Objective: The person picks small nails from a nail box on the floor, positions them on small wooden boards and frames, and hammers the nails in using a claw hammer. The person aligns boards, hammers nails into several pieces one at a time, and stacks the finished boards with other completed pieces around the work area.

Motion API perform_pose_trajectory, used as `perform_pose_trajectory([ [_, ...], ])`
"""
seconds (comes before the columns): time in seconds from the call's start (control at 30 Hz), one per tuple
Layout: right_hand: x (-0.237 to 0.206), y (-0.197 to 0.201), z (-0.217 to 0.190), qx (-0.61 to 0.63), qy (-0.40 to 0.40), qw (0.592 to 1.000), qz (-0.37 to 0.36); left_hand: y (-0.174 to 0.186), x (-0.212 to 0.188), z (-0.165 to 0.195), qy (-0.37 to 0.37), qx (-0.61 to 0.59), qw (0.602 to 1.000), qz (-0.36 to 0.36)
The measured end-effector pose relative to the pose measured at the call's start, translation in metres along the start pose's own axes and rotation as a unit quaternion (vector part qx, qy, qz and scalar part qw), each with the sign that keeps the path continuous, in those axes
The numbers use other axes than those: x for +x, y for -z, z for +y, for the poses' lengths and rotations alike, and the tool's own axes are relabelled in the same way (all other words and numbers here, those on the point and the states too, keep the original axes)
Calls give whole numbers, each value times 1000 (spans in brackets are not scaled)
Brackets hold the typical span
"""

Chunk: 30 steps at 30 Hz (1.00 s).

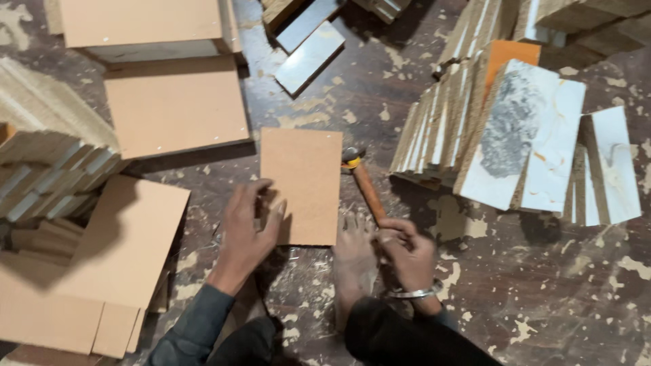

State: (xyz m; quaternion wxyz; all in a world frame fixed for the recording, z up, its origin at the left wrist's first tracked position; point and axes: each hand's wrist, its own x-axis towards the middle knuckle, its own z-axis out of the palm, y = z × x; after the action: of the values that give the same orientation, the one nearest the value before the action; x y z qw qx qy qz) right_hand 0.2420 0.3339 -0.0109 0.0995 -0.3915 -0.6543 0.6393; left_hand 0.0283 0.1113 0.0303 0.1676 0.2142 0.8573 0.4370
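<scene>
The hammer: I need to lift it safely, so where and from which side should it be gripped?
Grip the hammer low on its orange-brown handle, coming from the near end, where the right hand already closes on it. The head points away, beside the small brown board.

A small board (302,184) lies flat on the floor (542,285), a hammer (364,181) just right of it, leaning panels (522,135) farther right.

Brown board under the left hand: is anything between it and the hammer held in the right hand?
Nothing visible. The left hand rests on the brown board's left edge; the right hand grips the hammer just right of the board. A bare foot lies below the board, not between.
</scene>
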Motion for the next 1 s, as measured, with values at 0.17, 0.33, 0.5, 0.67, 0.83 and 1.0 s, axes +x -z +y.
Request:
perform_pose_trajectory([
  [0.17, 9, -59, -19, -315, 74, 935, -148, 15, -37, -43, -24, 78, 994, -71],
  [0.33, 18, -88, -23, -336, 45, 936, -97, 24, -41, -59, -68, 53, 991, -104],
  [0.5, 21, -88, -9, -250, 14, 962, -108, 57, -36, -63, -104, 143, 972, -156],
  [0.67, 36, -86, -22, -3, -68, 991, -114, 79, -37, -76, -105, 214, 960, -144],
  [0.83, 54, -85, -63, 58, -41, 991, -117, 67, -23, -91, -132, 83, 981, -115],
  [1.0, 67, -97, -77, 61, -29, 991, -113, 34, 0, -91, -129, -6, 990, -60],
])
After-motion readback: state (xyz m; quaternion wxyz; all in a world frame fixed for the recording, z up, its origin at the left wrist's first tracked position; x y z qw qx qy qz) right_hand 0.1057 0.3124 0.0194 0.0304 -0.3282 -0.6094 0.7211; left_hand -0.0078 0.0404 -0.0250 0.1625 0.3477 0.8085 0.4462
